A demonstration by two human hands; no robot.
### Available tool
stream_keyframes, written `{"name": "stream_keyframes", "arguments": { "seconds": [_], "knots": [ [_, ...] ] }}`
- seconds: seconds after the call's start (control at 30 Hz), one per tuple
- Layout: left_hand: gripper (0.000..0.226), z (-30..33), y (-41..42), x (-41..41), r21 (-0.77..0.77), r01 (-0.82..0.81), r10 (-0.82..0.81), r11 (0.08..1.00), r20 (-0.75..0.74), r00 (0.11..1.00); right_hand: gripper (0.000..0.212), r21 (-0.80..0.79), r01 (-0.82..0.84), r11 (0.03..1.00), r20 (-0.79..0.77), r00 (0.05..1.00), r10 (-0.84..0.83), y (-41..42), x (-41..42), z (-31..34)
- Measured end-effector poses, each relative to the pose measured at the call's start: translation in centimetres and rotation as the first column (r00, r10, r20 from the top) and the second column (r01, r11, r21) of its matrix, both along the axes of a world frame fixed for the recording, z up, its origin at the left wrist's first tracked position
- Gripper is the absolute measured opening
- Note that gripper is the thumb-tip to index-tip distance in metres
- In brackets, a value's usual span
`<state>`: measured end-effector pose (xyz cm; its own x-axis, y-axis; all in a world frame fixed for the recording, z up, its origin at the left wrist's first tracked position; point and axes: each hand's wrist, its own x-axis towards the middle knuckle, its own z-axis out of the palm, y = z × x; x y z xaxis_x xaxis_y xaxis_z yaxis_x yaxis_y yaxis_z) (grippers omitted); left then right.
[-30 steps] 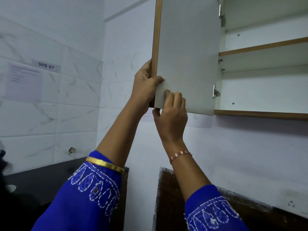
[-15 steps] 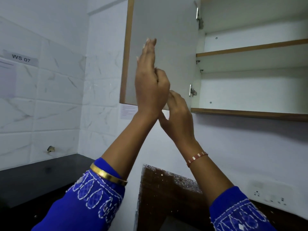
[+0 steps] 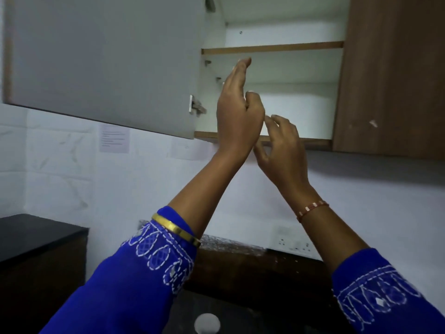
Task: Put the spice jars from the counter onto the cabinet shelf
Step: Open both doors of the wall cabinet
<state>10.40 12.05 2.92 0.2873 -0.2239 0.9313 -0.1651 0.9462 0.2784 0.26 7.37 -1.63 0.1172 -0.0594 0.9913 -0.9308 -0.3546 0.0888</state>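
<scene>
The wall cabinet stands open, its grey door [image 3: 103, 63] swung out to the left. Inside, the bare lower shelf [image 3: 317, 141] and the upper shelf [image 3: 272, 47] carry nothing. My left hand [image 3: 237, 109] is raised in front of the opening with its fingers straight up, holding nothing. My right hand [image 3: 280, 150] hovers just right of it near the lower shelf's front edge, fingers loosely bent and empty. A round white lid [image 3: 207, 323], maybe a jar's, shows at the bottom edge on the dark counter [image 3: 240, 309]. No other jar is in view.
A brown closed cabinet door [image 3: 390, 75] is to the right of the opening. A black counter [image 3: 31, 235] lies at lower left. A wall socket [image 3: 293, 239] sits above the counter's back edge. Paper notes [image 3: 114, 138] are stuck on the tiled wall.
Both hands have let go of the door, which has swung fully open to the left. The hands now hang in front of the open shelves; the view has shifted right.
</scene>
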Motion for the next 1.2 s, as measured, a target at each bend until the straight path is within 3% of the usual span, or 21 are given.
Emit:
{"name": "stream_keyframes", "arguments": {
  "seconds": [0.17,0.4,0.77,0.9,1.0,1.1,1.2],
  "knots": [
    [0.051,-0.7,-0.6,-7.0,0.055,0.128,-0.127,0.990,-0.019,0.992,0.045,0.037,0.135,0.990,-0.001,0.991,-0.135,0.1,-7.9,-1.0],
    [0.049,-1.9,-4.2,-14.0,0.187,0.236,-0.261,0.954,0.126,0.957,0.049,0.186,0.341,0.922,0.054,0.933,-0.356,-1.0,-15.3,-1.9],
    [0.050,1.0,-12.5,-19.8,0.345,0.444,-0.503,0.827,0.102,0.858,0.092,0.374,0.697,0.612,-0.080,0.681,-0.728,-6.2,-20.8,2.0],
    [0.054,2.7,-15.3,-21.2,0.385,0.408,-0.500,0.828,0.176,0.848,0.104,0.353,0.767,0.535,-0.116,0.604,-0.789,-8.9,-21.1,3.3],
    [0.060,4.4,-17.4,-22.4,0.415,0.368,-0.487,0.832,0.230,0.842,0.103,0.352,0.792,0.499,-0.136,0.571,-0.810,-10.4,-21.5,3.5],
    [0.062,5.8,-18.9,-23.7,0.484,0.415,-0.575,0.770,0.247,0.780,0.092,0.307,0.818,0.487,-0.127,0.543,-0.830,-11.3,-22.1,3.4],
    [0.043,6.0,-19.6,-25.0,0.483,0.481,-0.617,0.732,0.168,0.769,0.079,0.230,0.862,0.452,-0.144,0.489,-0.860,-10.6,-22.7,3.6]
  ]
}}
